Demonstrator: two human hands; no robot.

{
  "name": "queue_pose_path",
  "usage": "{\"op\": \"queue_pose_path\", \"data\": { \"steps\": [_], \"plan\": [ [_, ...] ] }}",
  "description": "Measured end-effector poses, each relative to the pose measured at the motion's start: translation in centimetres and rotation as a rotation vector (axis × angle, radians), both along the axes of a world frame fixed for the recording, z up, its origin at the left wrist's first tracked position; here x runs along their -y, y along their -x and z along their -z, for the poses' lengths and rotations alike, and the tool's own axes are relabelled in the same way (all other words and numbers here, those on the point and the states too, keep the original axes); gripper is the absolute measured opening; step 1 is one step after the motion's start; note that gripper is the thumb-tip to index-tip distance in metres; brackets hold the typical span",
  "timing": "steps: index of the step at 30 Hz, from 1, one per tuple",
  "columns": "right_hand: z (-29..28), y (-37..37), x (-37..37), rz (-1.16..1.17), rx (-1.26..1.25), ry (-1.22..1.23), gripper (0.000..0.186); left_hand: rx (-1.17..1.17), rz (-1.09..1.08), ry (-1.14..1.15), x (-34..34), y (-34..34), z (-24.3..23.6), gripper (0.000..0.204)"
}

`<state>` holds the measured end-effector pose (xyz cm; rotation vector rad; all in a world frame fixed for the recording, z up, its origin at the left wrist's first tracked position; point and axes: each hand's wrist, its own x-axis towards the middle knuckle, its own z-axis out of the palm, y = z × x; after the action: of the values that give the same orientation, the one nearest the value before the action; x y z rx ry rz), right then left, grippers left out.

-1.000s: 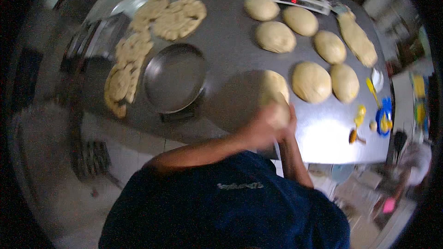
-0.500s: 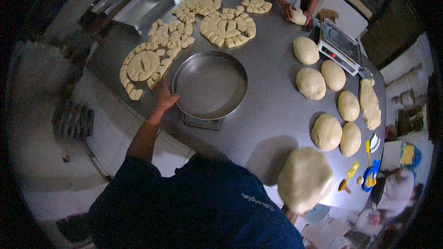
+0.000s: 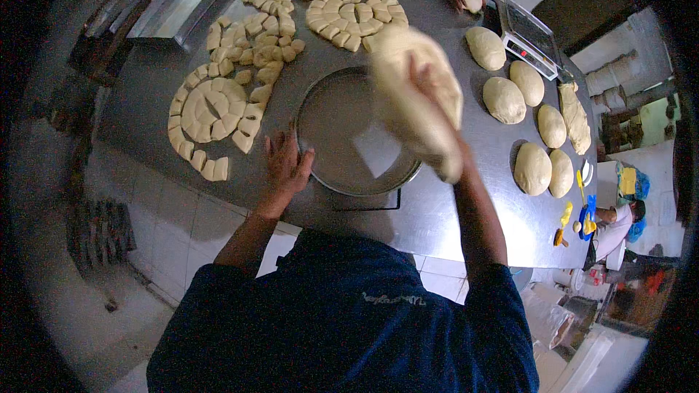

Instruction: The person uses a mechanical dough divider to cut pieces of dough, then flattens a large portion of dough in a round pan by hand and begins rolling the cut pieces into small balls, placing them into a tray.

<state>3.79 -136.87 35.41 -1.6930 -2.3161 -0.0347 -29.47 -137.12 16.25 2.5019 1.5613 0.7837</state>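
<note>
Because dough (image 3: 399, 76) apparently sagged | right grip (image 3: 435, 92) held it, finger spread unclear | left grip (image 3: 286, 167), splayed, empty, seemingly steadied pan (image 3: 335, 135) alongside

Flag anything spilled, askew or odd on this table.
Jumbled cut dough pieces at left, unlike the neat ring of dough beside them. Yellow blob at right: too small to tell whether spilled.

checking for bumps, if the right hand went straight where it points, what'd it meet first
Past the dough lump in the right hand, probably the cut dough ring, though depth is unclear.
</note>
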Motion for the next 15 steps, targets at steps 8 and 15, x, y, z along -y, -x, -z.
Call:
{"op": "queue_pose_path", "data": {
  "steps": [8, 15],
  "plan": [
    [9.2, 7.7, -4.2, -0.145, 0.098, 0.38, 0.078, 0.195, -0.074, 0.071, 0.8, -0.4, 0.0, 0.062],
    [9.7, 12.4, -6.6, -0.2, 0.33, 0.275, 0.09, 0.159, -0.109, -0.079, -1.9, -1.8, -2.5, 0.058]
  ]
}}
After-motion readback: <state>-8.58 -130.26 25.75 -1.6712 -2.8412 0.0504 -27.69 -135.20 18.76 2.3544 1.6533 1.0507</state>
